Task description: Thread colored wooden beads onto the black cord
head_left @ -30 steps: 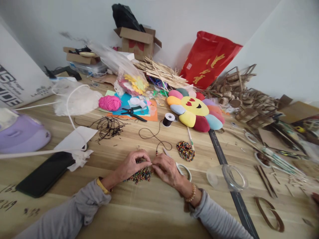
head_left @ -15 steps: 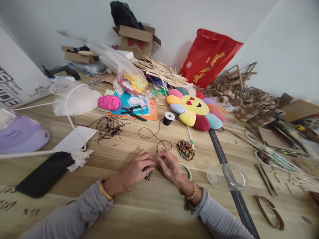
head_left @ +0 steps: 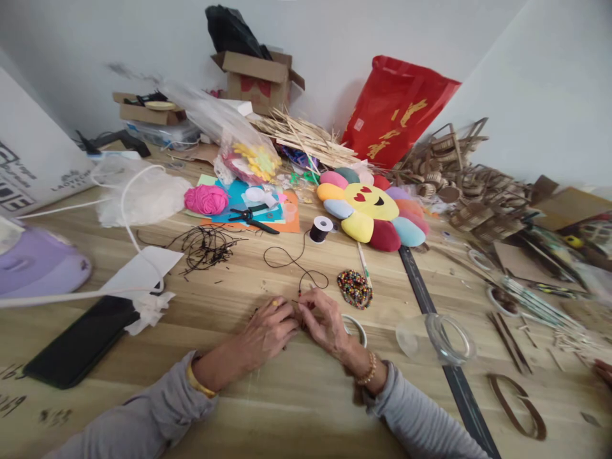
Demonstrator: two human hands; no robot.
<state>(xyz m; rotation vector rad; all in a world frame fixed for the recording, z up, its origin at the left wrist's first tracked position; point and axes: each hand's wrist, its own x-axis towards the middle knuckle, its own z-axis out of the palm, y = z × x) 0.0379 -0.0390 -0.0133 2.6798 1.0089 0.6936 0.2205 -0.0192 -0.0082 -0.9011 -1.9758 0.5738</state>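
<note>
Both hands meet above the table, fingertips nearly touching. My right hand (head_left: 326, 322) pinches a thin black cord (head_left: 302, 280) between thumb and forefinger. That cord loops back over the wood to a white-ended spool (head_left: 320, 229) of black cord. My left hand (head_left: 270, 326) lies palm down with its fingers bent together at the cord's near part; its fingertips are partly hidden. Under this hand only dark specks of beads show at its edges. To the right of my right hand is a coiled string of multicoloured beads (head_left: 354, 289). A white ring (head_left: 356, 328) is partly behind my right wrist.
Left lie a tangle of black cord (head_left: 208, 247), a black phone (head_left: 79, 341) and a purple device (head_left: 43, 258). Farther back are pliers (head_left: 253, 220), pink yarn (head_left: 206, 200) and a flower cushion (head_left: 373, 207). A clear tape roll (head_left: 449, 341) is right. Someone's fingers (head_left: 603, 370) show at the right edge.
My left hand has turned and shifted slightly left and down, covering the small beads that showed beneath it. My right hand stays at the cord. Another person's fingers have appeared at the right edge.
</note>
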